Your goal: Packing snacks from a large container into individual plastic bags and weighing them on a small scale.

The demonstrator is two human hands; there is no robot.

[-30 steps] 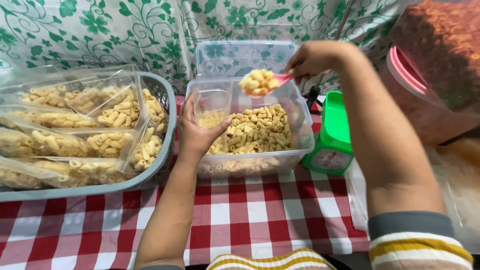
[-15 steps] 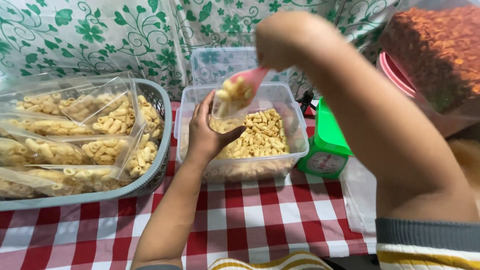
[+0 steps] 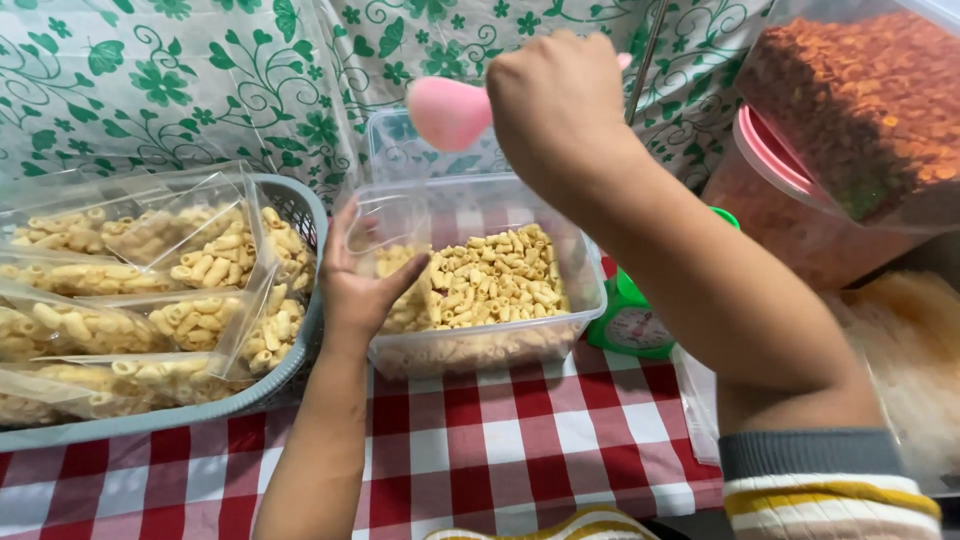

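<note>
My left hand [image 3: 358,283] holds a small clear plastic bag [image 3: 392,232] upright inside a clear plastic tub [image 3: 585,272] of tube-shaped snack pieces [image 3: 495,277]. The bag has some of the pieces in its bottom. My right hand [image 3: 556,100] is raised above the tub, closed on the handle of a pink scoop [image 3: 448,112]. The scoop is turned with its back toward me, just above the bag's mouth. Whether anything is left in it is hidden.
A grey-blue basket [image 3: 300,205] at the left holds several filled clear bags [image 3: 190,262]. A green scale [image 3: 632,318] stands right of the tub. A pink-rimmed container and a large bag of orange-brown snacks [image 3: 860,100] stand at the right. A red-checked cloth [image 3: 500,440] covers the table.
My right hand carried the loaded scoop from the tub's far right to the bag and tipped it. The pieces went into the bag, and the scoop now shows its back.
</note>
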